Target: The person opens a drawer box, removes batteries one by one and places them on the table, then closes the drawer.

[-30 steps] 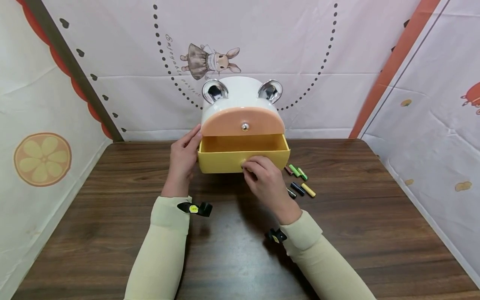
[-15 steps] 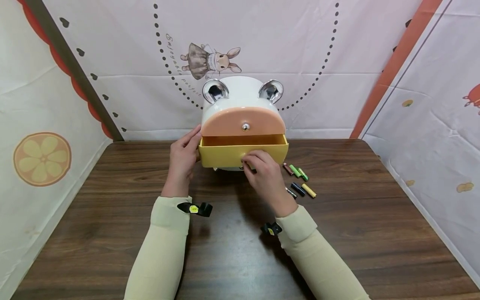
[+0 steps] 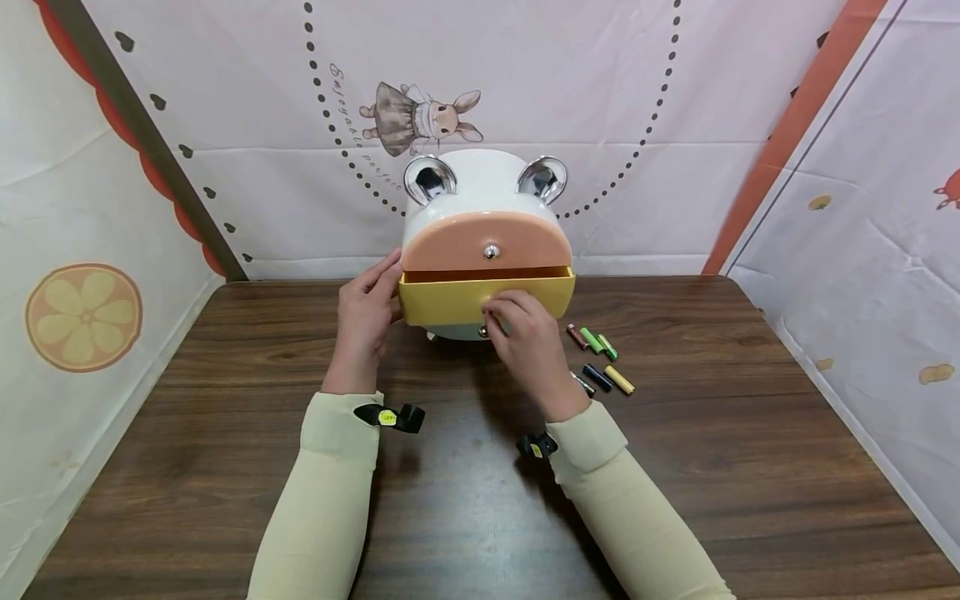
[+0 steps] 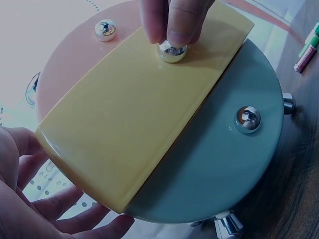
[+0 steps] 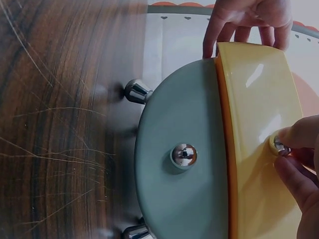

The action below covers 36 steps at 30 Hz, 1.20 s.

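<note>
A small round storage box (image 3: 480, 179) with silver ears stands at the back of the table. Its yellow drawer (image 3: 442, 302) sticks partway out, between a peach drawer (image 3: 450, 242) above and a grey-green drawer (image 5: 189, 109) below. My right hand (image 3: 531, 350) pinches the yellow drawer's silver knob (image 4: 172, 51) between thumb and fingers. At the box's left side, my left hand (image 3: 363, 321) rests with its fingers spread along the side, as the left wrist view shows. Little of the yellow drawer's inside can be seen.
Several batteries lie right of the box, among them a yellow one (image 3: 619, 380), a dark one (image 3: 597, 377) and a green one (image 3: 591, 340). The box stands on short silver feet (image 5: 137, 91). A printed cloth (image 3: 600, 100) hangs behind the wooden table (image 3: 450, 517).
The yellow drawer has slid back into the box, with my right hand on its knob moving away from me. The grey-green drawer below has come into view. My left hand has stayed in place.
</note>
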Motion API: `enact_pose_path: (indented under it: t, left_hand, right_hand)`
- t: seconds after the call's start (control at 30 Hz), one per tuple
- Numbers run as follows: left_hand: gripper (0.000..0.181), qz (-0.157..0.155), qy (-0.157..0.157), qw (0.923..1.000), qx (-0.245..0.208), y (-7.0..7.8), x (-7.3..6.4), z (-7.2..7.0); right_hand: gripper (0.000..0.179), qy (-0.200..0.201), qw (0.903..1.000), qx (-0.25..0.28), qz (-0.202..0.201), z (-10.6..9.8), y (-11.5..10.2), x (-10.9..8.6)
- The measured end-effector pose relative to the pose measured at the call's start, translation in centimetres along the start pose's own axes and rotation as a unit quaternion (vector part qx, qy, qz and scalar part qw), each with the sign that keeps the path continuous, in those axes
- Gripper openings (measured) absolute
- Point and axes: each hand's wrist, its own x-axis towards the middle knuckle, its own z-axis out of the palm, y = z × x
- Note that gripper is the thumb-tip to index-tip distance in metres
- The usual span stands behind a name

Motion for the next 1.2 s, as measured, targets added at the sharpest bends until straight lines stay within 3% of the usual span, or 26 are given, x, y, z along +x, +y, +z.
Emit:
enact_pose_path:
  t: [0.8,0.97,1.2]
  left_hand:
    - [0.039,0.006,-0.01,0.9997,-0.021,-0.3,0.0,0.1]
    - [0.047,0.017,-0.032,0.999,-0.026,-0.9,0.1,0.3]
    - [0.047,0.039,-0.03,0.9986,-0.02,-0.9,0.2,0.1]
  right_hand:
    - [0.011,0.013,0.9997,0.008,0.017,1.4,1.5,0.6]
    - [0.011,0.016,0.9993,0.015,0.031,1.5,1.9,0.4]
    - [0.012,0.027,0.9987,0.028,0.034,1.8,2.0,0.5]
